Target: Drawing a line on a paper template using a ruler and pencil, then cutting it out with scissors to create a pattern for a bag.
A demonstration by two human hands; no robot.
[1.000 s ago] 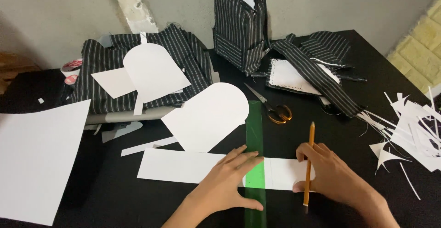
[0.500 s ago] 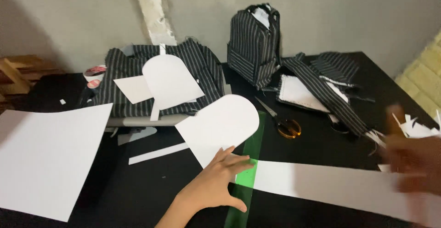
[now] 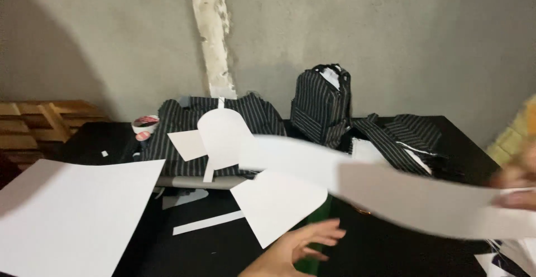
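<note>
My right hand (image 3: 516, 185) is at the right edge, blurred, gripping the end of a long white paper strip (image 3: 402, 193) that sweeps through the air across the table. My left hand (image 3: 301, 244) is low at the bottom middle, fingers spread, holding nothing, just above the green ruler (image 3: 312, 221) on the black table (image 3: 223, 249). An arch-shaped white paper piece (image 3: 276, 201) lies beside that hand.
A large white sheet (image 3: 72, 215) lies at the left. Striped fabric (image 3: 184, 126) with white paper patterns (image 3: 223, 135) lies at the back, beside a small striped backpack (image 3: 322, 101). More striped fabric (image 3: 402, 135) is at the right. Wooden pallets (image 3: 39, 121) stand far left.
My right hand has lifted the long paper strip off the table and swung it up to the right. The view has tilted upward. My left hand has stayed near the ruler.
</note>
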